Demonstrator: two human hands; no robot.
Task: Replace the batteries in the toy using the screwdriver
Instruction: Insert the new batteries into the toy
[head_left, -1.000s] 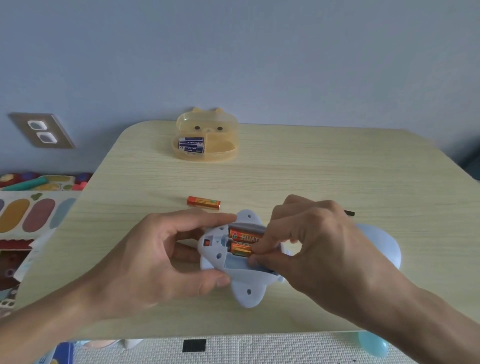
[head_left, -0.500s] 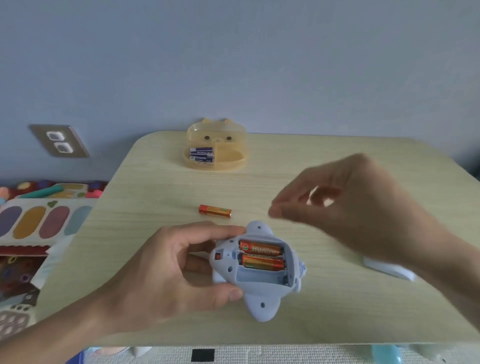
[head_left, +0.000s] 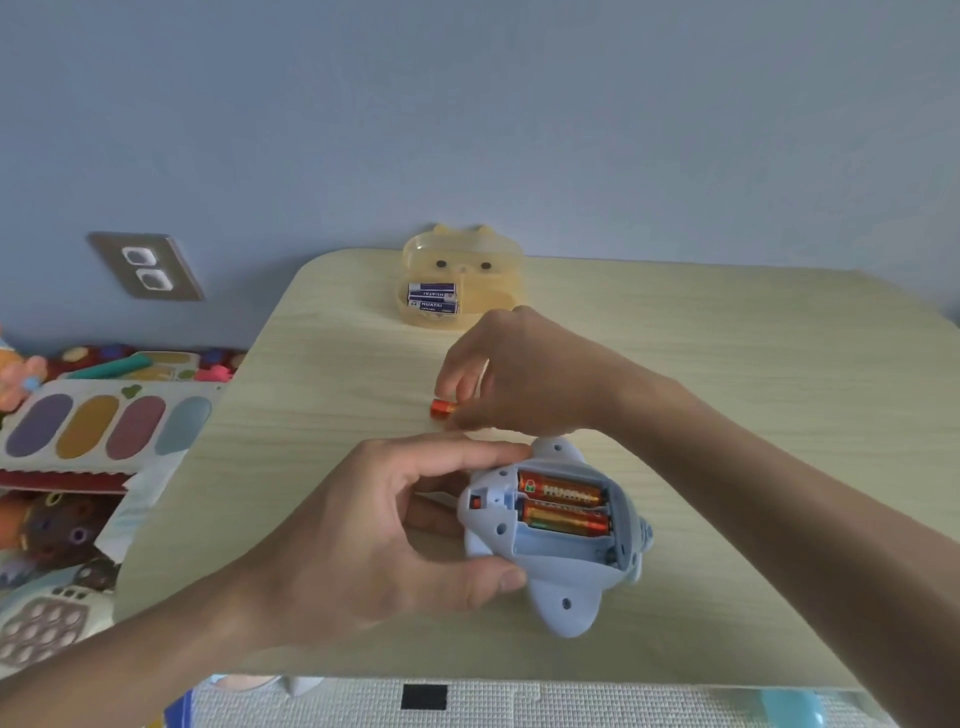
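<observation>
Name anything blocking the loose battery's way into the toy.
Nothing visible. The right hand pinches the loose battery; the toy is uncovered, its near slot empty, the left hand gripping only its edges.

The left hand (head_left: 363, 535) grips the toy (head_left: 566, 608) between thumb and fingers while the right hand (head_left: 530, 379), reaching forward, pinches a battery (head_left: 440, 407).

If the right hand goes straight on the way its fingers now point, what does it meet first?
The loose orange battery on the table, right at the fingertips of the right hand; whether they already touch it is unclear.
</observation>
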